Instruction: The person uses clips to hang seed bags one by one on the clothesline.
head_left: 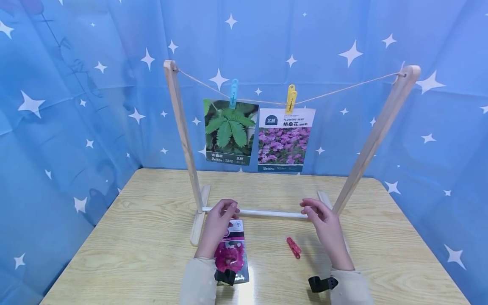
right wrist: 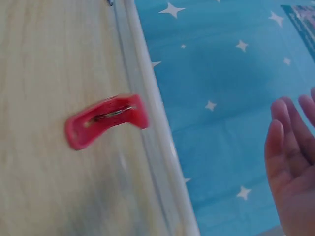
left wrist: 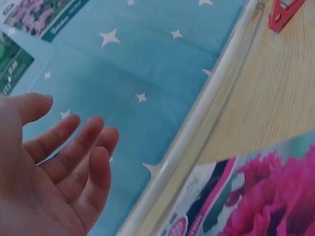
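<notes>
My left hand (head_left: 219,222) hovers over a seed packet with a magenta flower (head_left: 230,256), its fingers loosely bent and holding nothing. The packet lies on the table, partly hidden by the left forearm. My right hand (head_left: 322,218) is raised near the right post, fingers relaxed, with nothing in them. Between the hands, nearer the right one, a red clothespin (head_left: 293,248) lies on the table. Above, a green-leaf seed packet (head_left: 230,133) hangs from the string by a blue clothespin (head_left: 234,93). Beside it a purple-flower seed packet (head_left: 285,144) hangs by a yellow clothespin (head_left: 291,99).
A wooden left post (head_left: 184,135) and right post (head_left: 375,140) hold up the sagging string (head_left: 343,90). A white rod (head_left: 267,212) joins the posts low down, behind the hands. Star-printed blue cloth (head_left: 95,140) surrounds the back and sides of the wooden table (head_left: 126,250).
</notes>
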Available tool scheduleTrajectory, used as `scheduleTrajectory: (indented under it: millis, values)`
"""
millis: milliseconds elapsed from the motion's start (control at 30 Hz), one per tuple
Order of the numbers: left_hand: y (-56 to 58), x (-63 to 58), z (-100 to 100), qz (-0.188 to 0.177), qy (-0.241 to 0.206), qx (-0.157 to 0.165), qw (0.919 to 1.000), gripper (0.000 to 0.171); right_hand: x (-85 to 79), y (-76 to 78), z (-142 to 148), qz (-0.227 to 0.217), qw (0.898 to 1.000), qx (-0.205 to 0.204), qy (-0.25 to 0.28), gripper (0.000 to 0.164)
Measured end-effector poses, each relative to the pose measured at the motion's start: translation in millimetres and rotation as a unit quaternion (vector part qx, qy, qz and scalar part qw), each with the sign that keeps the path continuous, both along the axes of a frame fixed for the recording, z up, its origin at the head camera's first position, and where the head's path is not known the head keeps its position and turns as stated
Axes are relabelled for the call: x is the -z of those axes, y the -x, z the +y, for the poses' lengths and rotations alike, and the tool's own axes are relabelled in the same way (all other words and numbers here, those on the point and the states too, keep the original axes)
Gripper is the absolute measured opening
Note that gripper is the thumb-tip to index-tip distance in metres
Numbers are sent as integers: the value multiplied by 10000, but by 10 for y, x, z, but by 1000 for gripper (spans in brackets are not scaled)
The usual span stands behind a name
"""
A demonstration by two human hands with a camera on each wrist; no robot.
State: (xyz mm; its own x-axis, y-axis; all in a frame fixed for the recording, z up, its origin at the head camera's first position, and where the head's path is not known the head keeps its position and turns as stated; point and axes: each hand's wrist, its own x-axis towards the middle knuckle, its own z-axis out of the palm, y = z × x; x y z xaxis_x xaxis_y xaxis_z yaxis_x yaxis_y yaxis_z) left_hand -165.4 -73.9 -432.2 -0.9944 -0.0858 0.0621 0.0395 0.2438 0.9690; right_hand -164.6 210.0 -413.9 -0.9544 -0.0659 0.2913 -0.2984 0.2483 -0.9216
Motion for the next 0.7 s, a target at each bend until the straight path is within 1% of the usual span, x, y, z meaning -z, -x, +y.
scheduleTrajectory:
  millis: [133, 233, 300, 367, 433, 467, 500, 667, 700]
  values:
    - [24, 74, -58, -24, -55, -103, 9999, 37, 197, 79, 51, -195, 9998, 23, 24, 30]
    - [35, 119, -98, -62, -77, -209, 9997, 39, 333, 133, 73, -215, 9998, 25, 35, 32]
    - [42, 147, -125, -113, -88, -279, 9995, 39, 396, 159, 76, -219, 9997, 44, 129, 33]
    - [51, 176, -149, -117, -83, -340, 9993, 37, 445, 177, 78, -191, 9996, 32, 191, 32]
    - [56, 200, -169, -95, -90, -387, 9992, 36, 480, 193, 80, -266, 9993, 40, 274, 30]
    - [35, 165, -167, -82, -109, -398, 9991, 35, 495, 201, 80, -303, 9991, 20, 302, 29]
    - [38, 176, -174, -80, -105, -430, 9990, 34, 508, 209, 84, -350, 9989, -11, 318, 28]
    - [49, 229, -200, -111, -49, -555, 9984, 37, 552, 221, 90, -576, 9980, -131, 241, 30]
    - [75, 285, -216, -103, -75, -561, 9983, 39, 560, 224, 95, -620, 9977, -146, 212, 31]
